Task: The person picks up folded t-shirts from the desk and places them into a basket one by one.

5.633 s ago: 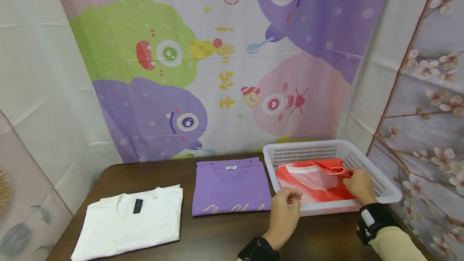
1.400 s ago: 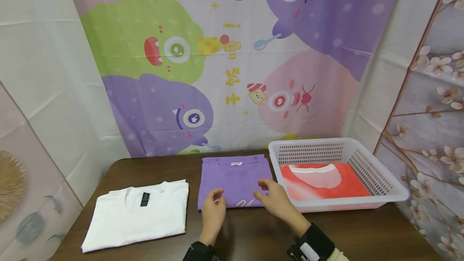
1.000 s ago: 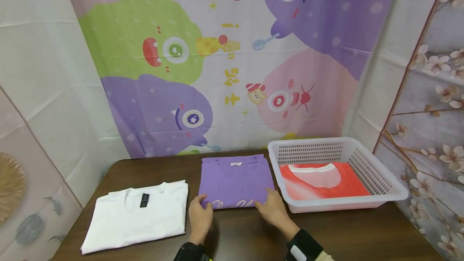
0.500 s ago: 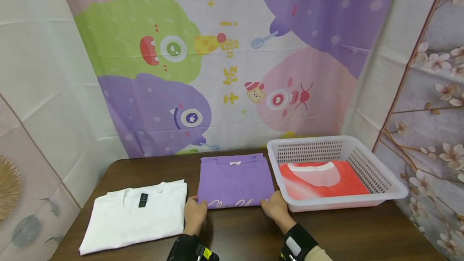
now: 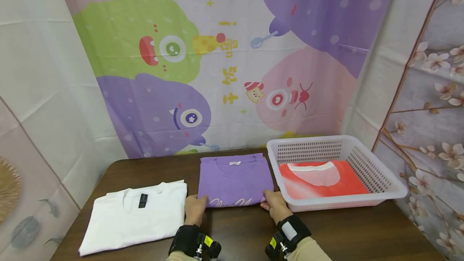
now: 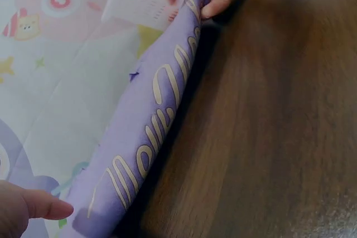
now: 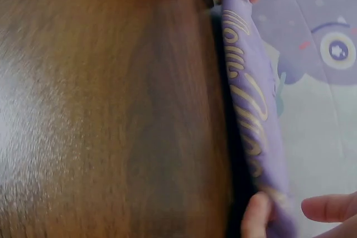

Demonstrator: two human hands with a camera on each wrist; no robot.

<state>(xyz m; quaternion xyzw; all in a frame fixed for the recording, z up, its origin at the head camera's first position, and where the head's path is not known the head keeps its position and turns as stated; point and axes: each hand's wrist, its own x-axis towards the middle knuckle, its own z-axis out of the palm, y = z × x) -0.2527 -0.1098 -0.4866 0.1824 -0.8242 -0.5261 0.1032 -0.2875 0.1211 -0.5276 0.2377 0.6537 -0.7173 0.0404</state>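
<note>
A folded purple T-shirt [image 5: 235, 180] with cream script lettering lies in the middle of the dark table. My left hand [image 5: 195, 209] pinches its near left corner, and my right hand [image 5: 277, 207] pinches the near right corner. Seen from the left wrist, the shirt's front edge [image 6: 153, 115] stands slightly off the wood, with a dark shadow beneath. At the far end of that edge, the right hand's thumb and fingers hold the corner. From the right wrist, the lettered edge [image 7: 245, 82] runs between both hands. The fingers under the cloth are hidden.
Left of the purple shirt lies a folded white T-shirt [image 5: 137, 216] with a black neck label. A white perforated basket [image 5: 337, 202] stands close at the right, holding a folded red and pink shirt [image 5: 348, 178]. A cartoon-print curtain [image 5: 232, 132] hangs behind the table [image 5: 239, 233].
My right hand has left the red shirt in the basket and come to the purple one. Both hands have moved down to its near corners and taken hold of them.
</note>
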